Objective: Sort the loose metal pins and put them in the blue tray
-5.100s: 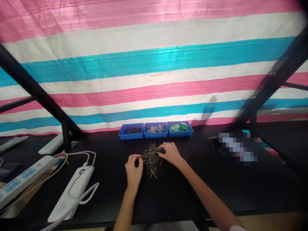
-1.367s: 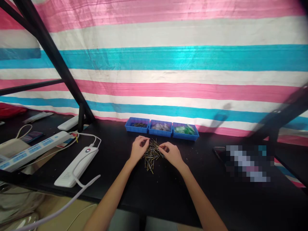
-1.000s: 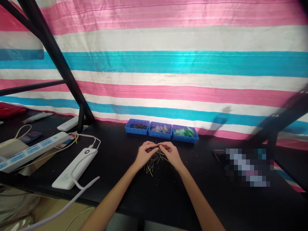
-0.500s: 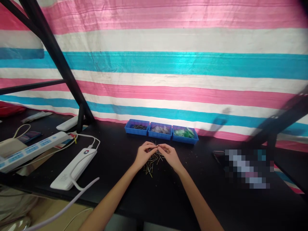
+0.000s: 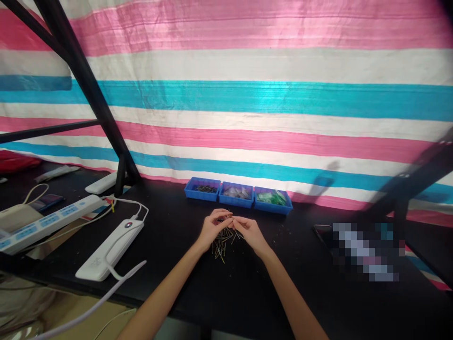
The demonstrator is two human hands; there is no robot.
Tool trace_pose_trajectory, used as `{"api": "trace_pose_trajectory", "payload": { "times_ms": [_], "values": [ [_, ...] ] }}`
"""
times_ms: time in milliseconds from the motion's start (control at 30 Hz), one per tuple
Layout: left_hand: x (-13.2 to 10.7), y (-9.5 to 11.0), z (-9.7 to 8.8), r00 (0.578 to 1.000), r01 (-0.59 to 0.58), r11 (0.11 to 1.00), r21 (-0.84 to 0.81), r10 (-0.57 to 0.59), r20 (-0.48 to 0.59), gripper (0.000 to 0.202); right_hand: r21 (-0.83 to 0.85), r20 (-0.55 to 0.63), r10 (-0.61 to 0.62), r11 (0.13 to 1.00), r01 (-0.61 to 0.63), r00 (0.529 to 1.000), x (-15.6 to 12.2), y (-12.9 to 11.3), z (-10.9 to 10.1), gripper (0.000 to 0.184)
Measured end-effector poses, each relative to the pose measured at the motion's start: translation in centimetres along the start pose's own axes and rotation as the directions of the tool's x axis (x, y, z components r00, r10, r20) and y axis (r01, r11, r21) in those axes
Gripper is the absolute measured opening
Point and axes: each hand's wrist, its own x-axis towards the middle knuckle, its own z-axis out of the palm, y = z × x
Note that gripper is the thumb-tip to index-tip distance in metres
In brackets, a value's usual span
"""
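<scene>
On the black table [image 5: 219,293] lies a loose pile of thin metal pins [image 5: 219,248], perhaps screws or nails; their exact kind is too small to tell. Over the pile, my left hand [image 5: 213,229] is closed, thumb against the bent fingers. My right hand [image 5: 250,232] is pinched too, its fingertips meeting those of the left. What sits between the fingertips is too small to name. Just beyond the hands stand three blue trays in a row: a left tray [image 5: 194,194] with dark pins, a middle tray [image 5: 235,201] with clear small bags, a right tray [image 5: 272,208] with green-tinted packets.
To the left are a white power bank [image 5: 102,257] with cables and a white power strip [image 5: 53,222]. A phone [image 5: 322,231] lies at the right beside a blurred-out patch. A black metal frame [image 5: 102,108] rises at the left before a striped sheet [image 5: 247,99].
The whole view has shifted slightly, so things sit a little lower in the picture. Both hands stay together over the pile, with the right fingers slightly shifted against the left.
</scene>
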Motion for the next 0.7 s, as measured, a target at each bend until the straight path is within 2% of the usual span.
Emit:
{"api": "trace_pose_trajectory", "payload": {
  "times_ms": [100,233,333,500,633,700],
  "values": [
    [0.09,-0.01,-0.12,1.0,0.002,1.0,0.016,-0.001,-0.011,0.019,-0.052,0.036,-0.02,0.998,0.021,0.999,-0.1,-0.21,0.08,0.03],
    [0.12,0.06,-0.18,0.999,0.032,0.999,0.009,-0.031,-0.019,0.02,-0.082,0.027,0.002,0.997,0.0,1.0,-0.08,0.02,0.09,0.031],
    [0.12,0.15,-0.24,0.997,0.059,0.998,0.002,-0.059,-0.041,0.023,-0.088,-0.002,0.003,0.996,-0.003,1.0,-0.06,0.09,0.06,0.032],
    [0.16,0.06,-0.35,0.998,0.035,0.998,0.045,-0.033,-0.05,0.022,-0.069,-0.098,-0.02,0.998,0.013,0.995,0.1,0.15,-0.21,0.03],
    [0.02,-0.12,-0.12,1.0,-0.024,0.992,0.123,0.022,0.017,0.019,-0.105,-0.221,-0.09,0.992,0.068,0.971,0.38,0.47,-0.56,0.028],
    [-0.16,-0.18,0.08,0.995,-0.074,0.982,0.176,0.062,0.073,0.019,-0.178,-0.225,-0.146,0.978,0.107,0.963,0.43,0.54,-0.59,0.025]
  ]
}}
